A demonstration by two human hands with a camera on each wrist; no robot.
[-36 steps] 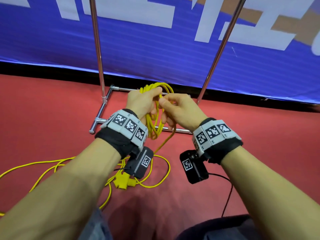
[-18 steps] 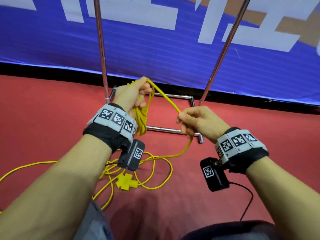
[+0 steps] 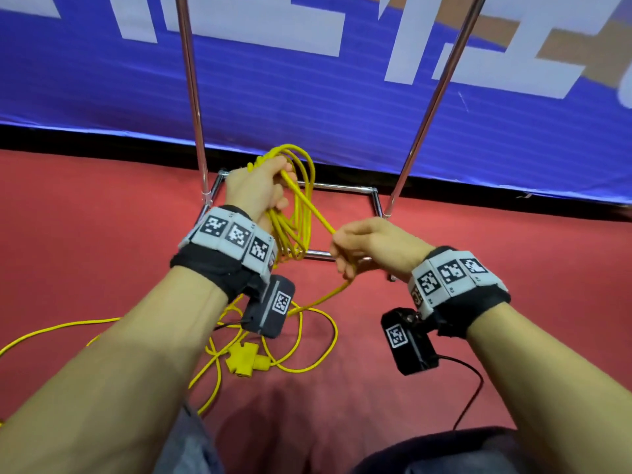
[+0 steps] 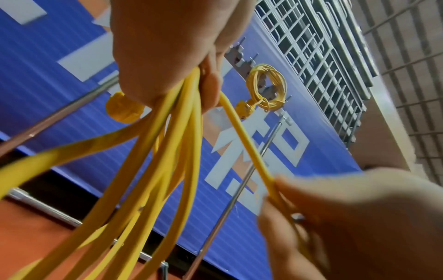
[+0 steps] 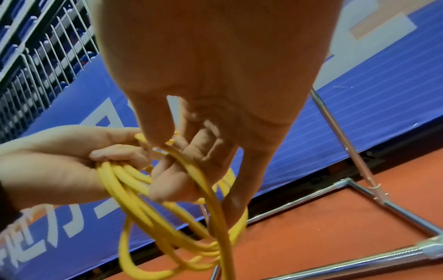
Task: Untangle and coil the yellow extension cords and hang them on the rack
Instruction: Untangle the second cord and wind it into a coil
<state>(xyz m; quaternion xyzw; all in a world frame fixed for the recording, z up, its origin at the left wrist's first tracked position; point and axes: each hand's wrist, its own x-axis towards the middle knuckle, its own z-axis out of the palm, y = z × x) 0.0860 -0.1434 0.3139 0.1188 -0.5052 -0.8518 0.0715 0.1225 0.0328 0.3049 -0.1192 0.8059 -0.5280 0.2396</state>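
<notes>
Our left hand (image 3: pixel 261 191) grips coil (image 3: pixel 294 213); our right hand (image 3: pixel 369 246) pinches cord (image 3: pixel 316 218), strand slanting up-left toward coil, slack below.

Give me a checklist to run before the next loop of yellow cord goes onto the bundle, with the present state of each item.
1. Left hand grips the coil of gathered loops: ok.
2. Right hand pinches the free strand that runs from the coil: ok.
3. The strand between the hands is free of knots: ok.
4. Loose cord on the floor runs clear to the right hand: not ok; it lies in crossed loops around the yellow plug.
5. A coil already hanging on the rack: ok, seen in the left wrist view.
6. A free hook on the rack for this coil: cannot tell.
</notes>
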